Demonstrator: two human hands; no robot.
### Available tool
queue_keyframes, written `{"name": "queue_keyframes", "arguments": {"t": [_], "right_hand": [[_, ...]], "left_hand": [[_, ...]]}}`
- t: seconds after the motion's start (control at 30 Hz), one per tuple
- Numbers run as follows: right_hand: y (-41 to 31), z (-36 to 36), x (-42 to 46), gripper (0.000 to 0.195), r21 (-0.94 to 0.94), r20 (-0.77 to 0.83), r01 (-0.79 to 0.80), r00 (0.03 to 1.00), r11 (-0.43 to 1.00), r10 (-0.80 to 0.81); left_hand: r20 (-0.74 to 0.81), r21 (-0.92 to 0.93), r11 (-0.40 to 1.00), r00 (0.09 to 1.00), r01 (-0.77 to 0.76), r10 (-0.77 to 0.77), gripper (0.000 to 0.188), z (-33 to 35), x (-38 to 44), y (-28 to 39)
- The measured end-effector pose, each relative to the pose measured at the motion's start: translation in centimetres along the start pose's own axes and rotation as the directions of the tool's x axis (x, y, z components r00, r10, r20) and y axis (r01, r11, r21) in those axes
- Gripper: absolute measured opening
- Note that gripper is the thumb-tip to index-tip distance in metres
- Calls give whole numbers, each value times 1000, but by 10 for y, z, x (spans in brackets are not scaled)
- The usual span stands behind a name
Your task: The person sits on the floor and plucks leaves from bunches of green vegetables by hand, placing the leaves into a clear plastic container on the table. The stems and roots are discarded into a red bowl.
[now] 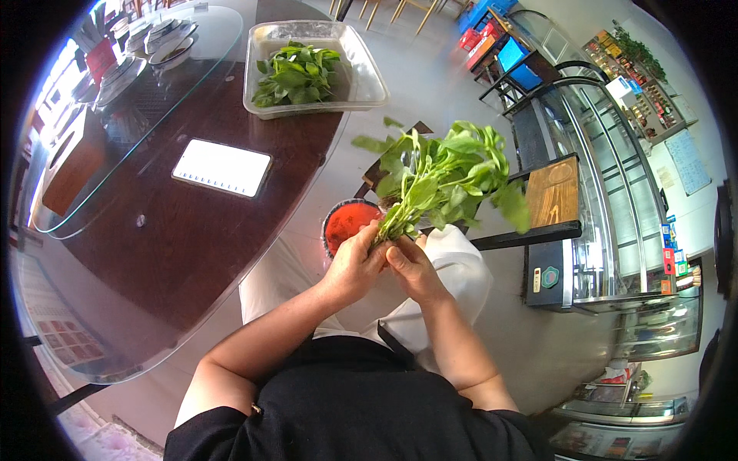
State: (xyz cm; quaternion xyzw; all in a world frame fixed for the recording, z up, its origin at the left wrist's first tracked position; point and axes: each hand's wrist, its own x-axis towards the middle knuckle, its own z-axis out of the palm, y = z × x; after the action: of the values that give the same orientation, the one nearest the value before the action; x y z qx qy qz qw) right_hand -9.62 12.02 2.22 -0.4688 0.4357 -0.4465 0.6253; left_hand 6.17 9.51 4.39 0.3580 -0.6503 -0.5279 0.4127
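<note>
Over my lap, my left hand [356,264] grips the stem ends of a bunch of leafy greens [444,173]. My right hand [414,268] meets it at the same stems, thumb lying across the front and the other fingers partly hidden. The leaves fan out away from me, up and to the right. Below the stems, a round red container [349,225] with a dark rim is partly covered by my hands. Ahead and to the left, a clear plastic tub [366,86] at the table's edge holds a pile of green leaves [297,75].
A dark table [190,242] with a glass top curves along my left. On it lie a phone [222,167] with a bright screen, a wooden box [72,164] and several dishes [170,55]. To my right stand a wooden-seated chair [552,193] and a glass display case [617,190].
</note>
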Motion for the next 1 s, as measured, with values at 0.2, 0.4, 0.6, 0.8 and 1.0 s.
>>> {"name": "queue_keyframes", "arguments": {"t": [0.2, 0.4, 0.6, 0.8, 1.0], "right_hand": [[-18, -4, 14, 54, 288, 110, 0, 993, 958, -33], [-13, -25, 22, 42, 301, 125, -22, 992, 954, -17], [-13, -39, 32, 28, 126, 88, 25, 995, 992, -36], [-11, -60, 32, 18, -15, -38, 82, 996, 997, -83], [-18, -55, 28, 19, -86, -43, 28, 999, 996, -31]], "left_hand": [[161, -357, 901, 966, 247, -201, 20, 13, 9, -13], [231, -253, 908, 933, 333, -277, 28, 20, 25, -15], [235, 84, 972, 943, 220, -234, 55, 18, 34, -9], [-95, 514, 855, 986, -70, 137, 28, 3, 51, -13], [200, 722, 448, 779, -528, 595, 35, 12, 87, -2]]}}
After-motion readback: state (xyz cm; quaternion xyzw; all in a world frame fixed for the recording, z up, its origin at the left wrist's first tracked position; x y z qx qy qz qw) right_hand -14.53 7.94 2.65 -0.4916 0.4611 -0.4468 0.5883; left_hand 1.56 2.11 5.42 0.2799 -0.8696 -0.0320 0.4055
